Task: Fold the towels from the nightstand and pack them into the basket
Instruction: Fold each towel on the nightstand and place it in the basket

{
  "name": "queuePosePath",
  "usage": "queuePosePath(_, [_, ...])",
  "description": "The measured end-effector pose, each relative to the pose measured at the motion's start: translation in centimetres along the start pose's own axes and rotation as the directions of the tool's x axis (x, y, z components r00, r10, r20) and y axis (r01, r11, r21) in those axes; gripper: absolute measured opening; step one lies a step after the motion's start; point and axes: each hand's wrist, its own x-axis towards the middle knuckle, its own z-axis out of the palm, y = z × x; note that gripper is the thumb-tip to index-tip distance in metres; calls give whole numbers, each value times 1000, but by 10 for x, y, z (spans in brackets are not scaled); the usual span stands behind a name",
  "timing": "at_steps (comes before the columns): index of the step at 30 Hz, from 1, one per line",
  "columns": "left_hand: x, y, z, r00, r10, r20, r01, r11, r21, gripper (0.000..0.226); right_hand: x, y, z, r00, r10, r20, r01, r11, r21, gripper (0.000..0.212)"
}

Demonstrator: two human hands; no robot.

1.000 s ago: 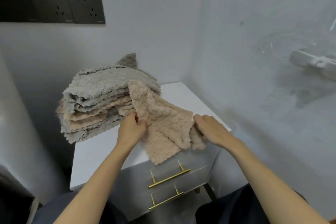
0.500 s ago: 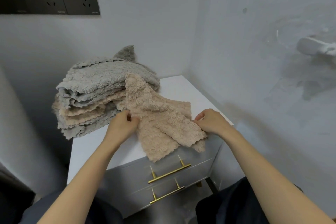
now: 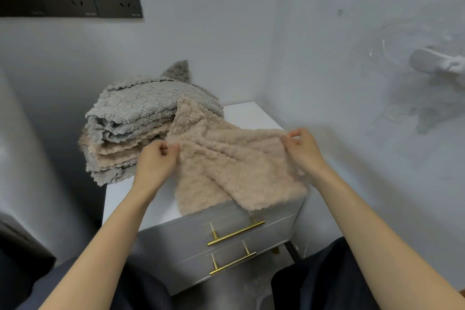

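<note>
Pinching top corners of the beige towel (image 3: 239, 168), left hand (image 3: 156, 161) and right hand (image 3: 304, 151) should draw it taut, level, clear of the stack (image 3: 141, 113) before folding.

Both forearms were bare from the wrists down to the lower edge of the frame, the left arm (image 3: 108, 241) and the right arm (image 3: 372, 229) alike. The left hand (image 3: 156, 161) and the right hand (image 3: 305, 151) were bare as well. The person wore dark navy trousers (image 3: 322, 282) of a plain, matt cloth; the left leg (image 3: 143, 292) showed soft folds on either side of the arm, and the right leg (image 3: 302, 294) showed the same cloth, nearly black where shadow fell. Whatever was worn above the elbows lay outside the frame
</note>
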Motion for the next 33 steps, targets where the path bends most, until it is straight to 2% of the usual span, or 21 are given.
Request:
queuePosePath(3, [3,1,-10,996,10,-87,-18,996,-84,33,-1,-4,-10,996,23,-89,3,959,283,12])
queuePosePath(5, [2,2,-13,994,26,-107,-41,990,-138,31,-3,-4,-14,996,-5,-84,36,926,376,21])
queuePosePath(7, [0,5,-13,991,63,-117,-80,986,-149,33,-4,-4,-16,998,-49,-41,60,934,353,30])
queuePosePath(9, [-1,8,-13,990,72,-124,-96,976,-197,32,-4,-5,-19,995,-76,66,53,953,299,37])
queuePosePath(11, [-1,10,-12,992,30,-121,-63,958,-280,27,-5,-4,-22,975,-62,213,11,973,231,52])
queuePosePath(13, [-1,9,-11,995,1,-101,-34,942,-333,24,-7,0,-22,956,-40,291,-7,988,156,66])
queuePosePath(16, [-1,7,-9,997,-7,-75,-22,928,-373,21,-9,6,-20,975,-56,216,44,997,62,57])
queuePosePath(21, [2,3,-9,997,2,-75,-30,927,-374,22,-3,8,-26,993,-117,35,116,993,30,31])
queuePosePath(27, [4,4,-8,996,-6,-85,-31,903,-428,12,-1,9,-33,994,-107,-9,107,985,135,16])
queuePosePath(30, [3,8,-7,990,68,-121,-114,899,-423,8,-1,6,-33,984,-162,-73,171,974,149,14])
queuePosePath(33, [0,18,-5,962,177,-206,-246,889,-385,9,-2,-2,-32,951,-257,-171,283,948,148,21])
